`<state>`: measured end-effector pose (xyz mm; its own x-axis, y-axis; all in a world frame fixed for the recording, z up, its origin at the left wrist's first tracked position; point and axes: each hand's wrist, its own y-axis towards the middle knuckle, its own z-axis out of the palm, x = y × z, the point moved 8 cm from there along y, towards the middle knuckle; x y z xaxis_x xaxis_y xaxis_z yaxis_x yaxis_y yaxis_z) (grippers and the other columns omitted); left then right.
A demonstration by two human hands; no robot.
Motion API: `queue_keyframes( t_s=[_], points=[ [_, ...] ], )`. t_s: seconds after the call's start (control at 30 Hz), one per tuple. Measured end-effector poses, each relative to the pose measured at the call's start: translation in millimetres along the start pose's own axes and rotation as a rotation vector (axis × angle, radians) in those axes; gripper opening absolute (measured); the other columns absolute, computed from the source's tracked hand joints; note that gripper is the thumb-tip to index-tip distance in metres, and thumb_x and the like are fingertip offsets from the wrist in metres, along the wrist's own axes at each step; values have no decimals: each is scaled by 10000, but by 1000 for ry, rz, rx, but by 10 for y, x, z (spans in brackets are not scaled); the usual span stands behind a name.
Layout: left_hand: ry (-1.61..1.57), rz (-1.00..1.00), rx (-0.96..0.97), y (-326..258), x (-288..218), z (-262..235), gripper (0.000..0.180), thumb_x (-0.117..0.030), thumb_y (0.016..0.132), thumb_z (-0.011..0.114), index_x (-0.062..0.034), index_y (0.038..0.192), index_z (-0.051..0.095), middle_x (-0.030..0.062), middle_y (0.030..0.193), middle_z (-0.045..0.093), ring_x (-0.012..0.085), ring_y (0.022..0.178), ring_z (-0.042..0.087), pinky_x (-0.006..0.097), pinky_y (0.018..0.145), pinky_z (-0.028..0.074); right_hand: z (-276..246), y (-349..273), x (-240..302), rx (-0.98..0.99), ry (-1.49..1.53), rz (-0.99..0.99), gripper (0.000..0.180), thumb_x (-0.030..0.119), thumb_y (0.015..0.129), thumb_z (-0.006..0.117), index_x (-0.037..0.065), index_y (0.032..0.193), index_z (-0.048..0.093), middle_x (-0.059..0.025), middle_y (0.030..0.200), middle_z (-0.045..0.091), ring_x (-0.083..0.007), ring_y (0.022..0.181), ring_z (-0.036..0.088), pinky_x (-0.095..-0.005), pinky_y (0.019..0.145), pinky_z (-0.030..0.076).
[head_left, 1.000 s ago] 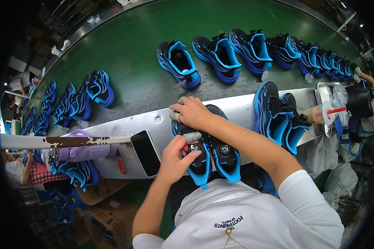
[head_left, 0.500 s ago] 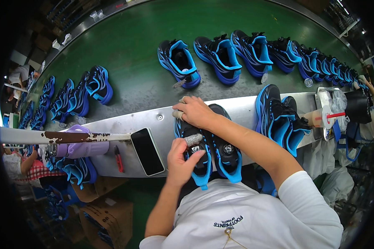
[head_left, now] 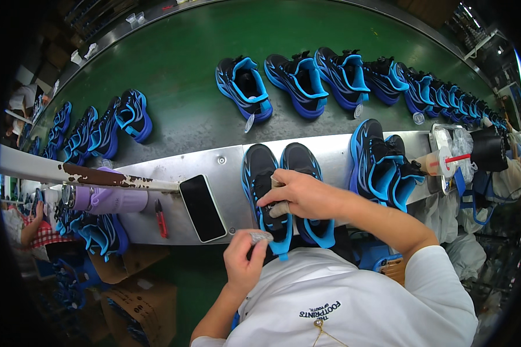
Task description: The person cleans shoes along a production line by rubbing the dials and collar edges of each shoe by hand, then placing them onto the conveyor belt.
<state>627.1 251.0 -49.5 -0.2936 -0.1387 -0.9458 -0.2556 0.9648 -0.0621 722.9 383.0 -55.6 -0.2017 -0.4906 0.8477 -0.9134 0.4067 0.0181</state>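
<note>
A pair of black and blue sneakers lies toes-away on the metal ledge in front of me. My right hand rests on the left shoe's tongue and holds a small beige wad or pad there. My left hand is drawn back near my chest, its fingers pinched on a small pale round thing; what it is I cannot tell.
A black phone and a red pen lie on the ledge to the left, next to a purple bottle. Another sneaker pair and a cup with a red straw stand right. Several sneakers ride the green belt.
My left hand has pulled back from the shoe toward my body. My right hand has slid from the shoes' toes down onto the left shoe's tongue.
</note>
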Motion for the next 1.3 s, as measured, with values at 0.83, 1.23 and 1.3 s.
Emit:
queue_keyframes(
  t_s=[0.83, 1.23, 1.3],
  points=[
    [1447, 495, -83, 2126, -462, -629, 198, -231, 721, 717, -110, 866, 659, 136, 844, 644, 335, 835, 598, 423, 720, 481, -1471, -160, -683, -505, -389, 368, 346, 280, 837, 675, 93, 1126, 643, -161, 863, 656, -347, 816, 625, -431, 702, 488],
    [668, 247, 97, 2525, -1, 385, 274, -267, 873, 618, -30, 1008, 592, 187, 979, 609, 398, 939, 577, 457, 795, 464, -1482, -43, -1198, -468, -496, 526, 233, 308, 836, 656, 86, 827, 728, -191, 750, 657, -385, 748, 635, -451, 680, 505],
    [488, 369, 162, 2062, -450, 386, 232, -240, 870, 630, -21, 945, 616, 182, 836, 623, 396, 811, 594, 410, 696, 463, -1463, -280, -790, -470, -386, 468, 227, 296, 835, 649, 86, 787, 718, -170, 721, 652, -370, 698, 628, -458, 650, 498]
  ],
)
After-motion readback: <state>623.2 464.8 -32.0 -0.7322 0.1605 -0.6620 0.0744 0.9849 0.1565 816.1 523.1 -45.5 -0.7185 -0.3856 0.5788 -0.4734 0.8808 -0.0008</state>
